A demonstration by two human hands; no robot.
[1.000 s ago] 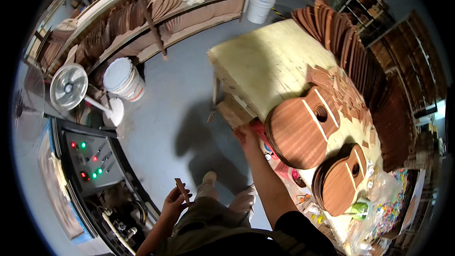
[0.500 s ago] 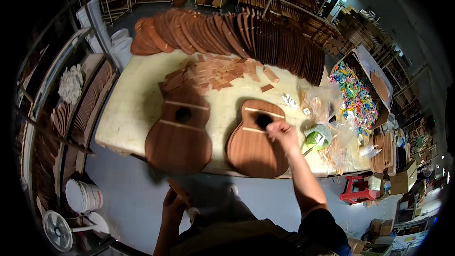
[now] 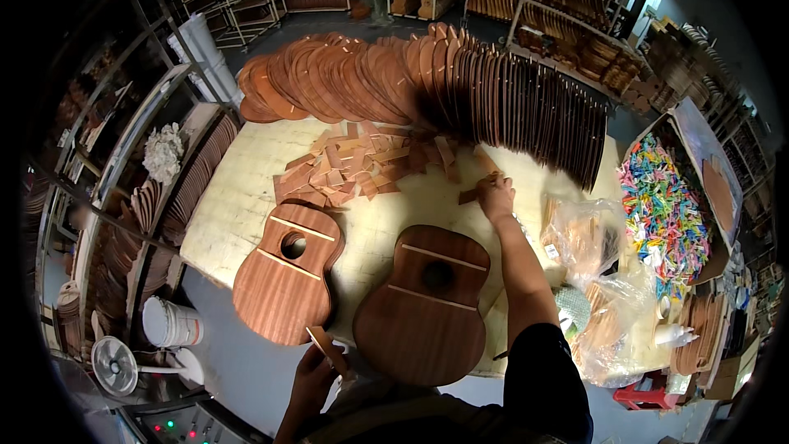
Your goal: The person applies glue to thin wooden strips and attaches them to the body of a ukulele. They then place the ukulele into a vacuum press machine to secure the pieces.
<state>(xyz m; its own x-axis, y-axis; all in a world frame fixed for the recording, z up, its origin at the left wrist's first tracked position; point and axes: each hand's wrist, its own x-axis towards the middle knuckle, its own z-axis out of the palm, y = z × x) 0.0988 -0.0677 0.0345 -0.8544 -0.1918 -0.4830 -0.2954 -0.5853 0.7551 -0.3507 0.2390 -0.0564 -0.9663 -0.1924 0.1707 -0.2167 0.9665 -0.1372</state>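
Observation:
My right hand reaches over the table to the far side, its fingers closed on the end of a small flat wooden piece. Low at the table's near edge, my left hand grips a thin wooden piece that sticks up from the fingers. Two brown guitar-shaped wooden tops lie between my arms: the left top and the right top. Each has a round sound hole and two pale braces across it. A loose pile of thin wooden pieces lies beyond them.
A long row of guitar-shaped wooden plates stands along the far edge of the pale table. At right are plastic bags and a box of colourful clips. A shelf rack, white bucket and fan stand left.
My right hand has moved from the right top to a loose wooden piece farther away. My left hand still holds its piece. The view has shifted, and the tops appear in different places.

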